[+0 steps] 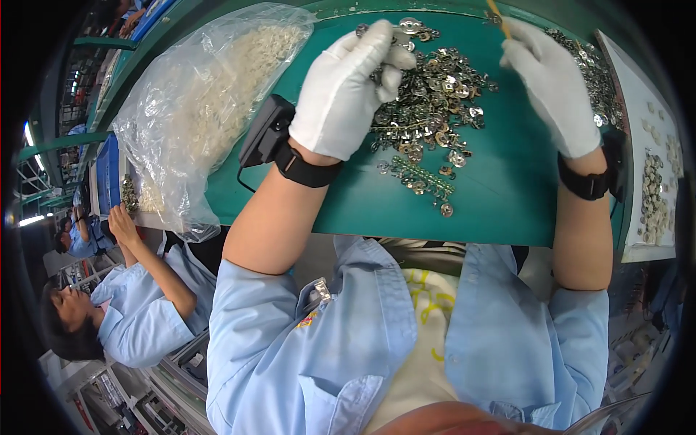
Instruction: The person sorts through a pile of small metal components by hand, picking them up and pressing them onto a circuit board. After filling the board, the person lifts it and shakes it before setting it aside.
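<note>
My left hand (344,90), in a white glove, is closed at the far side of a pile of small shiny round metal parts (453,83). A small shiny metal piece (362,30) shows at its fingertips. In my right hand (551,83), also gloved in white, is a thin yellow stick (499,18), gripped between thumb and fingers; a small dark piece is near the stick. Green bead-like bits (424,175) lie among the metal parts and trail toward me. Everything rests on a green table mat (348,206).
A large clear plastic bag (210,109) of small pale pieces lies at left. More metal parts (587,69) lie at the far right, beside a white tray (638,239) with small parts. A blue bin (107,174) and a co-worker (145,304) are on the left.
</note>
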The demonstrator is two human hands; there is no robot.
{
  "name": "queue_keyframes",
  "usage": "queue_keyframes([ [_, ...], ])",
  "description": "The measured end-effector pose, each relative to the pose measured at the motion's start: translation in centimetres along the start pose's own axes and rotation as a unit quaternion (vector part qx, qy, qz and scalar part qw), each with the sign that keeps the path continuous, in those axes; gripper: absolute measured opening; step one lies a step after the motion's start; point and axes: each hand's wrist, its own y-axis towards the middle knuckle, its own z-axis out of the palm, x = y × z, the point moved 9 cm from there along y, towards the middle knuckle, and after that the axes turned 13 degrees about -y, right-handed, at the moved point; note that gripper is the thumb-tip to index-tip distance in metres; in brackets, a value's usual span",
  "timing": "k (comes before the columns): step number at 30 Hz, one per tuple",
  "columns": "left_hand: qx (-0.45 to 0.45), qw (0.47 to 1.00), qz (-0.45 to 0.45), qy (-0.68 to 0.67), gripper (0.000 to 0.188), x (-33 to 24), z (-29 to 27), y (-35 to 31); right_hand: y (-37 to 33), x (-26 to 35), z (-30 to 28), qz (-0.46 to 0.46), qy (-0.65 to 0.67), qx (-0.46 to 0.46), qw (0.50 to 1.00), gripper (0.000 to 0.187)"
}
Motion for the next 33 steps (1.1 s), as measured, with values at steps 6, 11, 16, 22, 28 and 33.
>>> queue_keyframes([
  [6, 0.019, 0.996, -0.027, 0.080, 0.029, -0.1, 1.1, -0.1, 1.2, -4.9, -3.3, 0.026, -0.280, 0.019, 0.960, 0.032],
  [11, 0.042, 0.991, -0.007, 0.126, 0.032, -0.6, 2.2, -0.6, 1.1, -2.5, -3.1, -0.039, -0.229, -0.072, 0.970, 0.031],
  [16, 0.052, 0.971, -0.029, 0.232, 0.034, 0.0, 2.1, -0.7, 0.1, 1.5, -1.0, -0.058, -0.052, 0.007, 0.997, 0.030],
  [22, 0.069, 0.961, 0.067, 0.259, 0.032, -1.3, 3.1, -0.8, -1.4, 4.4, 1.3, -0.166, -0.053, 0.046, 0.984, 0.028],
  [28, 0.048, 0.947, 0.063, 0.312, 0.029, -1.2, 2.6, -0.5, -3.0, 8.0, 2.5, -0.298, -0.149, 0.003, 0.943, 0.027],
  [33, 0.061, 0.963, 0.091, 0.246, 0.026, -0.8, 2.1, -0.4, -3.1, 7.3, 4.9, -0.345, -0.155, 0.051, 0.924, 0.028],
])
